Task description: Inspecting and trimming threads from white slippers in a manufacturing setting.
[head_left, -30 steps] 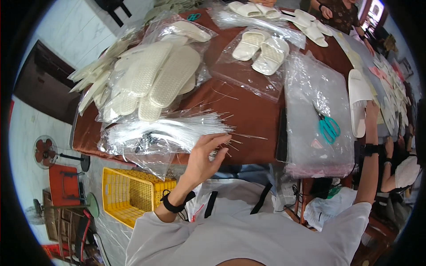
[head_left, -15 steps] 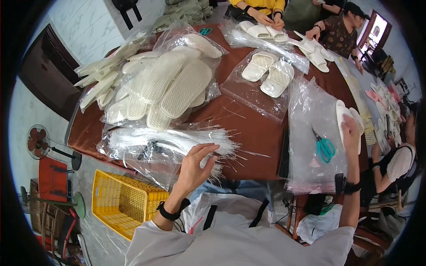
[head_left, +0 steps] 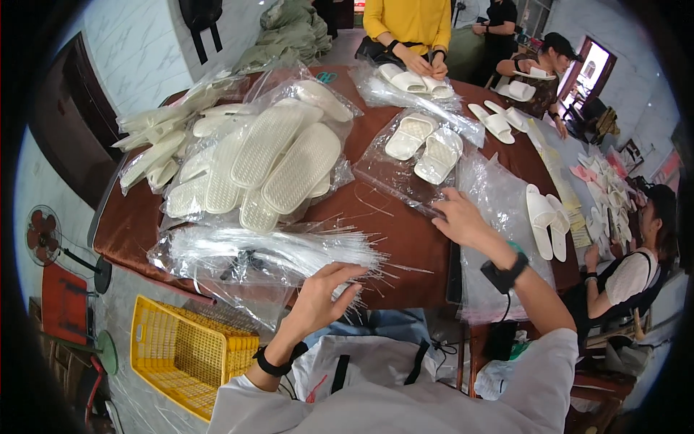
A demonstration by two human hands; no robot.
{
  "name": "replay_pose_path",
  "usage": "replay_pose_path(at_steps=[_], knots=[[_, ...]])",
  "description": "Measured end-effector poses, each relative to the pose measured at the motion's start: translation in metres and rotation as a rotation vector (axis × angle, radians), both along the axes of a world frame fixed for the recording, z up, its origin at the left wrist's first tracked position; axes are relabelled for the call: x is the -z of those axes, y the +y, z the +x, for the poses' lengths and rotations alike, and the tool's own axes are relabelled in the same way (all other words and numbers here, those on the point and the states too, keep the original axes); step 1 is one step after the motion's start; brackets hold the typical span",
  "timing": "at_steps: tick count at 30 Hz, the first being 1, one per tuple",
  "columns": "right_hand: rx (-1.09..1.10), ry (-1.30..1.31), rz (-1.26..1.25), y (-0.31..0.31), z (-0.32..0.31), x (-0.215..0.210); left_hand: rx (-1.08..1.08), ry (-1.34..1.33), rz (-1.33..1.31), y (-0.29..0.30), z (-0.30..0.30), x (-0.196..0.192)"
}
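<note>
left grip [head_left: 318, 298]: thumb and fingers parted, beside the white ties' [head_left: 282, 244] loose ends
right grip [head_left: 466, 220]: fingers at clear bag's [head_left: 390, 177] near edge, can't tell if pinching
slipper pair [head_left: 438, 158]: in or on that bag, unclear; just beyond my right grip, on brown surface [head_left: 412, 249]

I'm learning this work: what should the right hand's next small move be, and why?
Perhaps draw the clear bag closer: the right hand is at its near edge, and the white slippers lie on or in it, beyond the hand.
</note>
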State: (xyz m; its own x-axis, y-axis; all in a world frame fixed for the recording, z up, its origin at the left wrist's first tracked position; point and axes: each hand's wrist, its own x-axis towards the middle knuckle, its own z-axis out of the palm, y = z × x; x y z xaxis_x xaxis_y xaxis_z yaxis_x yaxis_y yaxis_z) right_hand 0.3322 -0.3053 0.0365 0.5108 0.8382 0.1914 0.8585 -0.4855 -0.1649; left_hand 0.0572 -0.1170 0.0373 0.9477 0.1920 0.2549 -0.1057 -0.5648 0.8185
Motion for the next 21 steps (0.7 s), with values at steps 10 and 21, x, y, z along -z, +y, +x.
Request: replay_pose_path(at_steps=[10,21], knots=[[0.269,0.045,-0.223,0.036,0.060,0.039,0.085,-0.013,-0.032,0.002,0.004,0.007],[-0.111,0.443,0.646,0.053,-0.010,-0.073,0.080,0.040,-0.640,-0.004,0.054,0.027]])
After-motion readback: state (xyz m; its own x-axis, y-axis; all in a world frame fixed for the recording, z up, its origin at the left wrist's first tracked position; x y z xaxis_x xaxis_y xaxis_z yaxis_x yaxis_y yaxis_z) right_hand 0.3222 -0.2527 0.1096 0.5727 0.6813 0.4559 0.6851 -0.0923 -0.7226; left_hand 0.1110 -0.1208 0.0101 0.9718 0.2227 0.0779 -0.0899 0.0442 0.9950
